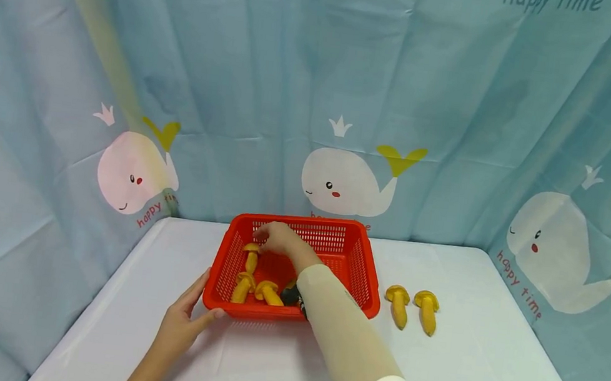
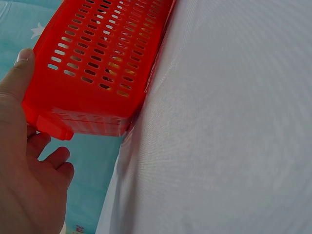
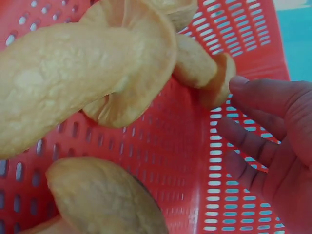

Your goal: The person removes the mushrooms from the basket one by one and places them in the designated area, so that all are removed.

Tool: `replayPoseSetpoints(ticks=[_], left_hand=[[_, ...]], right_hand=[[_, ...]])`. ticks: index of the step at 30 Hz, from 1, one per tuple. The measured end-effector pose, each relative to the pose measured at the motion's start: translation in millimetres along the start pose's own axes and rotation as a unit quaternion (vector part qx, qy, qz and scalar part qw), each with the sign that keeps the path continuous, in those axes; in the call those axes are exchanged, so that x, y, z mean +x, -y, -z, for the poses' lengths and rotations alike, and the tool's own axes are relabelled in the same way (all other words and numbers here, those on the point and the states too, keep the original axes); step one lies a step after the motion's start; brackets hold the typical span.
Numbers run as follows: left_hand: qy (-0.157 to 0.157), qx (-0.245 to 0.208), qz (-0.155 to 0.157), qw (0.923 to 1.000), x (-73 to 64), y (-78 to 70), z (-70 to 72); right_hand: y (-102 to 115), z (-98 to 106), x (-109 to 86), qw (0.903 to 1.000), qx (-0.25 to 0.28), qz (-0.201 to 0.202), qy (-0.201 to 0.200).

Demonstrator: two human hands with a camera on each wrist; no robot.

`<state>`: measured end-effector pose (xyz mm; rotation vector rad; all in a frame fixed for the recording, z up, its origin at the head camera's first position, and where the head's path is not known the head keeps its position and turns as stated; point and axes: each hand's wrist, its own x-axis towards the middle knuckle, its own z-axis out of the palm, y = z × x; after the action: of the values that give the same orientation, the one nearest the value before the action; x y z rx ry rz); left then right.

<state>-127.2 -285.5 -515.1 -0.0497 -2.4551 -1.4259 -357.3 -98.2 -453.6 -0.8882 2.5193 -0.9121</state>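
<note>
In the head view a red perforated basket (image 1: 365,254) holds several yellow toy mushrooms, among them an upper-left mushroom (image 1: 251,260), a corner mushroom (image 1: 243,287) and a front mushroom (image 1: 271,293). My left hand (image 1: 183,318) grips the basket's near left corner, thumb along the front and fingers at the side. Inside the basket is my right hand (image 1: 279,239), its fingers loosely spread beside the upper-left mushroom. In the right wrist view, the thumb tip is at that mushroom's cap (image 3: 219,83); whether it touches cannot be told. A large mushroom (image 3: 63,78) lies closer to that camera.
Two more yellow mushrooms, a nearer one (image 1: 397,306) and a farther one (image 1: 427,312), lie on the white tablecloth (image 1: 489,362) right of the basket. Behind the table hangs a blue curtain (image 1: 272,86) with whale prints. My right forearm hides part of a dark object (image 1: 290,296).
</note>
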Motion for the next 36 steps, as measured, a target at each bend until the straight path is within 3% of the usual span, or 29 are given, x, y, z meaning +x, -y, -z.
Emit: replayPoseSetpoints(ticks=[8,15,36], left_hand=[[0.004,0.007,0.009,0.9999,-1.0,-2.1,1.0],[0.002,0.005,0.005,1.0,-1.9,0.5,2.6],[0.002,0.004,-0.001,1.0,-1.2,-1.5,1.0]], right_hand=[[-3,-8,5.3,0.9993,-0.033,-0.018,-0.004],[-2,-12,8.0,0.9983,-0.056,-0.004,0.012],[0,-13,5.0,0.9996,-0.007,-0.024,0.015]])
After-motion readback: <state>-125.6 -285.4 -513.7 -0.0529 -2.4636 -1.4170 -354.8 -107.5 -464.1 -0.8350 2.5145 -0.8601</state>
